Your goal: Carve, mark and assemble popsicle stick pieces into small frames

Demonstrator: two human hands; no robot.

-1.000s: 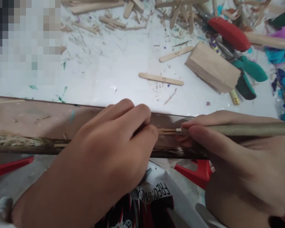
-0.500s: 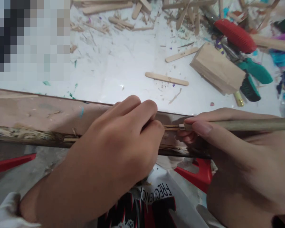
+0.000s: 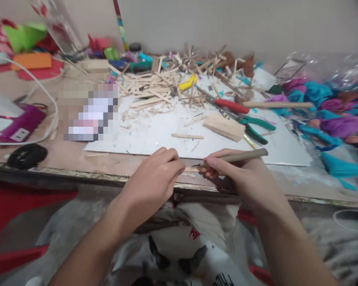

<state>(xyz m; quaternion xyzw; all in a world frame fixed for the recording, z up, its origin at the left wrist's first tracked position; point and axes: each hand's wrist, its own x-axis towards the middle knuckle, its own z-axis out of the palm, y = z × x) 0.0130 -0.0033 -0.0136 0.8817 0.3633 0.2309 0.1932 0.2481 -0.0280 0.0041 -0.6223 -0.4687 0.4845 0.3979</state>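
Note:
At the table's front edge, my left hand (image 3: 155,176) is closed with its fingers pressing on a thin wooden craft stick (image 3: 191,169). Most of that stick is hidden under the hand. From the right, my right hand (image 3: 232,165) grips a carving knife (image 3: 244,155) by its thick round handle, much like a pen. The knife's thin dark tip points left and lies at the stick, close to my left fingertips. Another craft stick (image 3: 187,136) rests on the white board just beyond my hands. Beside it stands a small wooden block (image 3: 223,126).
A white board (image 3: 143,139) covers the table's middle. Pliers with green handles (image 3: 259,123), a red-handled tool (image 3: 231,105) and a heap of craft sticks (image 3: 150,89) lie behind. Coloured crepe paper (image 3: 340,123) is at right; a black mouse (image 3: 27,155) and purple power strip (image 3: 20,123) at left.
The view has lifted and drawn back, so more of the table shows and both hands look smaller. My hands keep the same holds on the craft stick and the knife.

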